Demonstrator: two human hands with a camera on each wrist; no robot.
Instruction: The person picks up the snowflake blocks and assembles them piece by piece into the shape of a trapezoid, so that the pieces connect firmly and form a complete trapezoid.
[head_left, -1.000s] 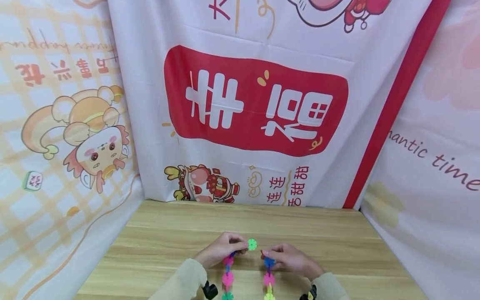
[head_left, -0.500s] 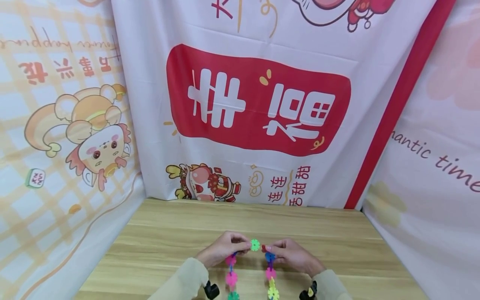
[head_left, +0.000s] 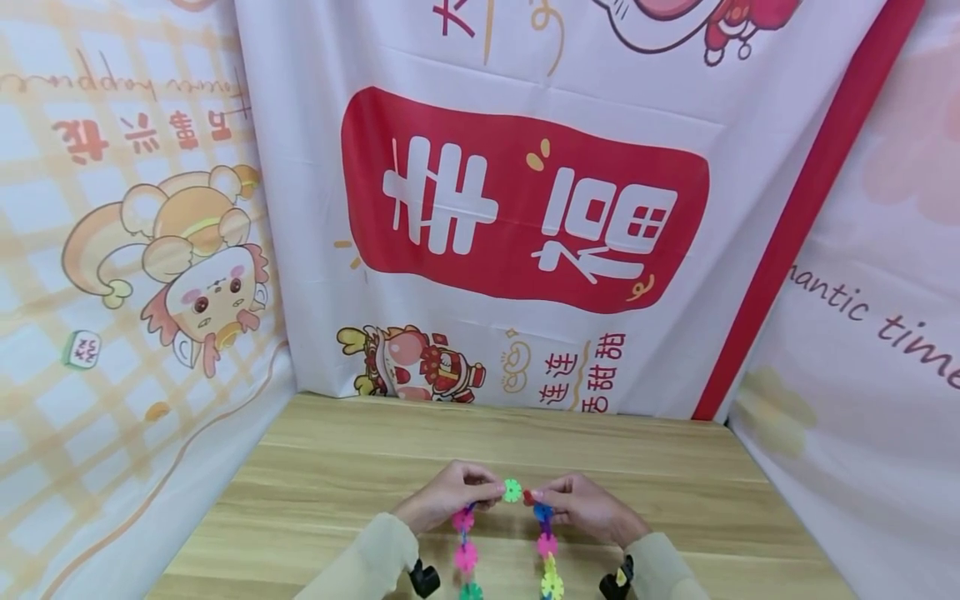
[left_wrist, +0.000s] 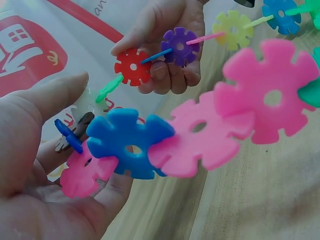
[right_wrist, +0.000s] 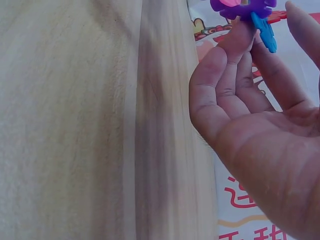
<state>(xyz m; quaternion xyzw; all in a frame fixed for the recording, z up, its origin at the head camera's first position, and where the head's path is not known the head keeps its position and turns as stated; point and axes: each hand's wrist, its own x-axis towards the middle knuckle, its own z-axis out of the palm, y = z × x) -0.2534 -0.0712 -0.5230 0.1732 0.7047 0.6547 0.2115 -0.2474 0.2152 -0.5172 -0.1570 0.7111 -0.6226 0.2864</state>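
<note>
A chain of colourful notched plastic snowflake discs hangs in a loop between both hands. My left hand [head_left: 455, 494] pinches one end, where a bright green disc [head_left: 512, 490] sticks out past its fingertips. Facing it, my right hand [head_left: 588, 510] pinches a red disc [left_wrist: 132, 67] at the other end, between thumb and fingers. The green and red discs are very close; I cannot tell if they touch. In the left wrist view, blue [left_wrist: 127, 142] and pink discs [left_wrist: 270, 95] run from the left hand. Purple [left_wrist: 180, 46] and yellow discs [left_wrist: 233, 30] follow the red one.
Under the hands lies a wood-grain table [head_left: 360, 442]. Printed cloths hang behind it [head_left: 525, 358] and on both sides. A black wrist camera [head_left: 424, 578] is worn on the left wrist, another [head_left: 617, 581] on the right. The loop's lower part is cut off by the head view's bottom edge.
Both hands have come closer together, narrowing the gap between the green disc and the red disc. The red disc has turned slightly; over the last half second the hands have barely moved.
</note>
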